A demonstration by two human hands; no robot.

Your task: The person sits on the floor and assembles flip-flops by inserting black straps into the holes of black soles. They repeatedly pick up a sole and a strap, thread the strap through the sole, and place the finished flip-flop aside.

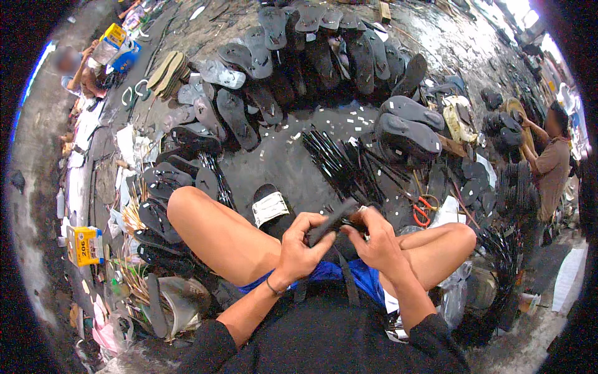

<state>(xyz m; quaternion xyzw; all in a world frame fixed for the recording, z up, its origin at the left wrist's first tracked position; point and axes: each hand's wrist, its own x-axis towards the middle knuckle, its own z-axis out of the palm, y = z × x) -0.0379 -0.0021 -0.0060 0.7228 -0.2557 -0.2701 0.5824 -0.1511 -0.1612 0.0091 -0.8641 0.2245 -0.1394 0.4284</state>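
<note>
In front of my lap, my left hand [302, 246] is closed around a dark flip-flop sole [334, 222], which is tilted and seen nearly edge-on. My right hand [378, 244] is pinched beside the sole's far end, slightly blurred; what its fingertips hold is hidden. Just beyond my left hand, a black sole with a white label [270, 207] lies on the ground. Long black straps [336, 165] are bunched on the floor ahead. Scissors with orange handles [422, 210] lie by my right knee.
Many black flip-flop soles [235, 118] form an arc around me, with a stack [408, 134] at the right. Small white scraps dot the floor. A yellow box [86, 245] stands at the left. One person [551, 159] handles soles at the far right; another [81, 75] sits far left.
</note>
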